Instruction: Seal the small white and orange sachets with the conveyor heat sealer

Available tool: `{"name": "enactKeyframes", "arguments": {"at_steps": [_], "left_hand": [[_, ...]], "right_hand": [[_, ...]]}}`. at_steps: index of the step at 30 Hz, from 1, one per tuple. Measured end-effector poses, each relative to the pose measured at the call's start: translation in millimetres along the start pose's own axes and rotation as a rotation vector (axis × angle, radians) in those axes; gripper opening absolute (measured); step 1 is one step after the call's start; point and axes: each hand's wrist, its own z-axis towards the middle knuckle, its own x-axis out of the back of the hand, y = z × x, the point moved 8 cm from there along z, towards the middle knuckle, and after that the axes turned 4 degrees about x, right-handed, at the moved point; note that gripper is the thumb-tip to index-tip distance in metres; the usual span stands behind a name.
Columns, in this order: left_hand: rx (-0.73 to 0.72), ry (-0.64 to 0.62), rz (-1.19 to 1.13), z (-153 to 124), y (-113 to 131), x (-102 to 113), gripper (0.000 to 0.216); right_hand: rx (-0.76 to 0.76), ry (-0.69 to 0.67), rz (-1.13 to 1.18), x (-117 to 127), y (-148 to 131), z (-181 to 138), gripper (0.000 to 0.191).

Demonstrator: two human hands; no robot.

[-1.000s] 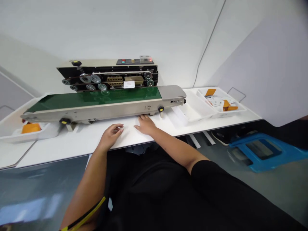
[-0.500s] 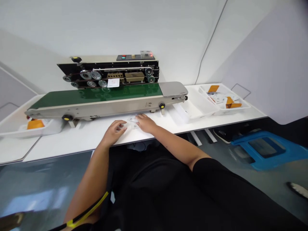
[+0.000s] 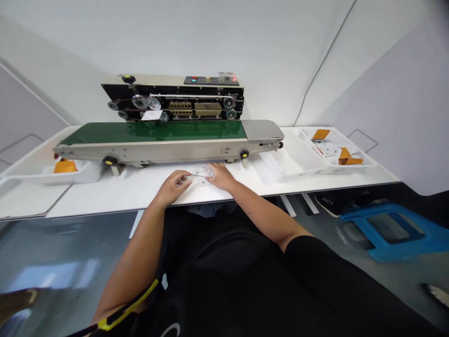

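Both my hands rest on the white table (image 3: 115, 194) in front of a band sealer machine (image 3: 175, 100) with a green conveyor belt (image 3: 154, 132). My left hand (image 3: 174, 186) and my right hand (image 3: 220, 175) pinch small clear packets (image 3: 202, 172) that lie on the table between them. Fingers of both hands are curled onto the packets. A white packet (image 3: 152, 115) rides along the sealer's rollers at the left part of the machine.
A white tray (image 3: 49, 172) with an orange item (image 3: 65, 166) sits under the belt's left end. At the right stand an open white tray (image 3: 294, 161) and another tray (image 3: 342, 154) holding orange and white packets. A blue stool (image 3: 389, 229) stands on the floor.
The packet in the sealer has travelled left along the rollers. My hands came together on the small packets, which were not visible a second ago. The camera view shifted slightly.
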Motion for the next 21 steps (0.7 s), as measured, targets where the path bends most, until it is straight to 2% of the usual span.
{"name": "enactKeyframes", "arguments": {"at_steps": [2, 6, 10, 13, 15, 16, 18, 21], "left_hand": [[-0.006, -0.002, 0.006, -0.3, 2.0, 0.7, 0.050], [-0.008, 0.009, 0.008, -0.5, 4.4, 1.8, 0.053], [0.006, 0.047, -0.013, -0.4, 2.3, 4.0, 0.056], [0.016, 0.066, -0.022, 0.2, -0.6, 6.9, 0.056], [0.004, 0.064, -0.004, 0.2, 0.2, 8.7, 0.056], [-0.026, 0.046, 0.015, -0.3, 3.4, 8.3, 0.057], [-0.141, -0.044, 0.083, -3.1, 16.0, 2.2, 0.058], [-0.354, -0.267, 0.217, -13.9, 38.1, -17.4, 0.061]], "right_hand": [[0.001, -0.003, -0.004, -0.3, 0.1, 0.6, 0.057], [0.067, 0.068, -0.037, 4.8, -5.7, 0.5, 0.038], [0.061, 0.252, -0.114, 24.1, -13.0, -8.0, 0.040], [0.197, 0.411, -0.065, 46.1, -31.7, -19.9, 0.037], [0.303, 0.487, 0.021, 65.5, -41.8, -25.0, 0.032], [0.305, 0.533, 0.078, 79.2, -41.2, -25.0, 0.030], [0.196, 0.647, 0.206, 114.7, -26.4, -19.5, 0.030], [-0.050, 0.787, 0.342, 175.2, 10.8, -2.2, 0.037]]}}
